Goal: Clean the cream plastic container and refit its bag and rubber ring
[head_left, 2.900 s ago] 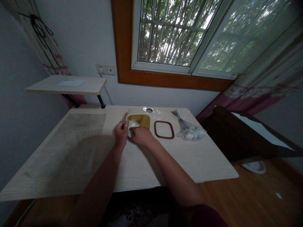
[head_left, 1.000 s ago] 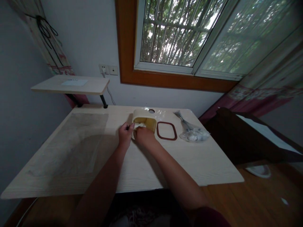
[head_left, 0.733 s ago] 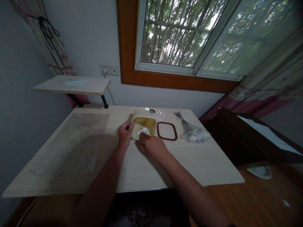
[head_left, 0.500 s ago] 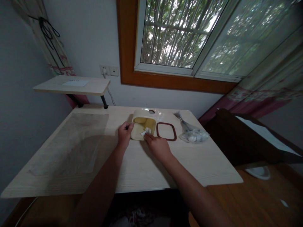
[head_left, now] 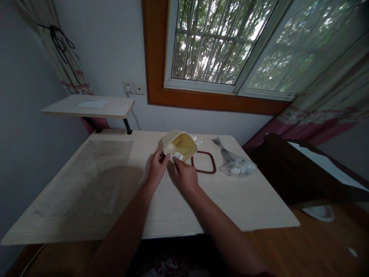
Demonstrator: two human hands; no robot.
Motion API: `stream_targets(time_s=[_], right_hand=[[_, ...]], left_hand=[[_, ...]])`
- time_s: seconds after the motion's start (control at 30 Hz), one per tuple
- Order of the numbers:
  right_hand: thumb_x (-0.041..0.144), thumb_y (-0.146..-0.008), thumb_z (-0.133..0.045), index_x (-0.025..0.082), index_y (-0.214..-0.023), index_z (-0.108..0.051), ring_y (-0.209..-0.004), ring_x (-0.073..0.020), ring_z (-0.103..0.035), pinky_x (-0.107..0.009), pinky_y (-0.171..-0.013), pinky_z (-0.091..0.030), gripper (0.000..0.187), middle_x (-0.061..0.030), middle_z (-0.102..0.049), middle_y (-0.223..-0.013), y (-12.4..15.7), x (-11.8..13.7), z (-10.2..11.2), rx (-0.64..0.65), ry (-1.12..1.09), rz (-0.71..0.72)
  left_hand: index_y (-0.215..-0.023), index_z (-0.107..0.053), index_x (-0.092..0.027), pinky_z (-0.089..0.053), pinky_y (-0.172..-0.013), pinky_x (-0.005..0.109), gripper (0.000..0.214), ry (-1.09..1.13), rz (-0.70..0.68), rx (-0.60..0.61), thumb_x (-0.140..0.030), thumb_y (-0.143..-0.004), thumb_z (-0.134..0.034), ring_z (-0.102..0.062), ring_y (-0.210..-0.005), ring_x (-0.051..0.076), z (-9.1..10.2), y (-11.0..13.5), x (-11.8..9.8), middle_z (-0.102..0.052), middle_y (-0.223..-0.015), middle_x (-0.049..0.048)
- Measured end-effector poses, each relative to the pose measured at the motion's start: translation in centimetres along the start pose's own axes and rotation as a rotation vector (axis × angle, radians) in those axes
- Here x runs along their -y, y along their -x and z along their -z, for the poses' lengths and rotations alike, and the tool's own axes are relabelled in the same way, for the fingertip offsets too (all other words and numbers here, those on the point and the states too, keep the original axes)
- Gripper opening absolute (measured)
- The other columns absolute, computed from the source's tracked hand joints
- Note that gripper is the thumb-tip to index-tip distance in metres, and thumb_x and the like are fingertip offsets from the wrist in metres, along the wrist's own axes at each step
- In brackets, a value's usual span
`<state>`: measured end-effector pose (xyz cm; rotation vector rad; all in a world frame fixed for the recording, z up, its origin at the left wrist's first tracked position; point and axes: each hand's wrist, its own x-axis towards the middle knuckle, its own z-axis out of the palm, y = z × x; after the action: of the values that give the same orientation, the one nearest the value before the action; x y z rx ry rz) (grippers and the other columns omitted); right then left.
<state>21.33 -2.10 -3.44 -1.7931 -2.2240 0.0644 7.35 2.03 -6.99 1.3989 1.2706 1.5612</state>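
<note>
A cream plastic box [head_left: 174,141] with a yellowish inside sits tilted at the back middle of the table, its opening turned toward me and to the right. My left hand [head_left: 157,167] is closed on the box's near left edge. Fingers of my right hand [head_left: 186,175] pinch a small crumpled white piece, perhaps tissue [head_left: 178,156], against the near rim. The fingertips are partly hidden. A reddish-brown rounded square frame [head_left: 213,172] lies flat just right of the box.
A clear plastic bag [head_left: 238,167] with white contents lies on the table's right side. Thin translucent sheeting [head_left: 86,181] covers the left part of the table [head_left: 225,207]. A small raised shelf [head_left: 69,105] stands at the back left, and a dark piece of furniture [head_left: 276,169] is at right.
The box has been turned and tilted so its opening faces more to the right. My right hand has shifted left with the white piece, closer to my left hand.
</note>
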Motion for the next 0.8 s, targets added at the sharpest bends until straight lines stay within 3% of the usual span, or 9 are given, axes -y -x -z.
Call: stream_targets(time_s=[0.17, 0.33, 0.5, 0.7, 0.8], right_hand=[[0.033, -0.104, -0.038, 0.026, -0.145, -0.048, -0.108, -0.0177, -0.069, -0.025, -0.092, -0.05, 0.043, -0.0062, -0.066, -0.133, -0.4, 1.2, -0.7, 0.005, -0.095, 0.019], [0.035, -0.1, -0.044, 0.024, -0.153, -0.036, -0.118, -0.0195, -0.064, -0.028, -0.094, -0.051, 0.054, -0.0075, -0.05, -0.15, 0.0, 1.4, -0.8, 0.079, -0.067, 0.093], [0.037, -0.1, -0.038, 0.024, -0.153, -0.035, -0.102, -0.0231, -0.07, -0.037, -0.085, -0.057, 0.055, -0.011, -0.036, -0.159, 0.4, 0.6, -0.5, 0.113, 0.107, 0.054], [0.032, -0.096, -0.041, 0.021, -0.153, -0.034, -0.098, -0.0255, -0.071, -0.04, -0.08, -0.058, 0.058, -0.0139, -0.032, -0.16, 0.2, -1.3, -0.3, 0.095, 0.204, -0.113], [0.031, -0.097, -0.041, 0.021, -0.152, -0.036, -0.098, -0.025, -0.071, -0.039, -0.081, -0.058, 0.057, -0.0127, -0.034, -0.16, 0.4, -1.2, -0.6, 0.097, 0.179, -0.112]], left_hand=[[-0.089, -0.055, -0.021, -0.046, -0.069, 0.025, 0.024, -0.056, -0.028, -0.039, -0.044, -0.088, -0.061, -0.062, -0.074, 0.015, 0.3, 0.1, -0.3, -0.063, -0.08, 0.0006], [-0.092, -0.053, -0.021, -0.047, -0.073, 0.026, 0.026, -0.035, -0.009, -0.113, -0.045, -0.088, -0.06, -0.062, -0.077, 0.015, 0.5, -0.3, -0.2, -0.062, -0.084, 0.0007], [-0.09, -0.055, -0.02, -0.047, -0.068, 0.025, 0.028, 0.058, 0.048, -0.036, -0.046, -0.085, -0.064, -0.06, -0.075, 0.014, 0.2, -0.6, 0.0, -0.062, -0.082, 0.0007], [-0.086, -0.058, -0.019, -0.045, -0.07, 0.024, 0.027, 0.11, 0.076, 0.001, -0.043, -0.081, -0.069, -0.059, -0.076, 0.014, 0.1, -0.8, -0.1, -0.061, -0.081, -0.0002], [-0.085, -0.057, -0.019, -0.045, -0.069, 0.024, 0.028, 0.144, 0.075, 0.036, -0.043, -0.08, -0.07, -0.058, -0.076, 0.014, 0.1, -0.9, -0.2, -0.06, -0.08, -0.0009]])
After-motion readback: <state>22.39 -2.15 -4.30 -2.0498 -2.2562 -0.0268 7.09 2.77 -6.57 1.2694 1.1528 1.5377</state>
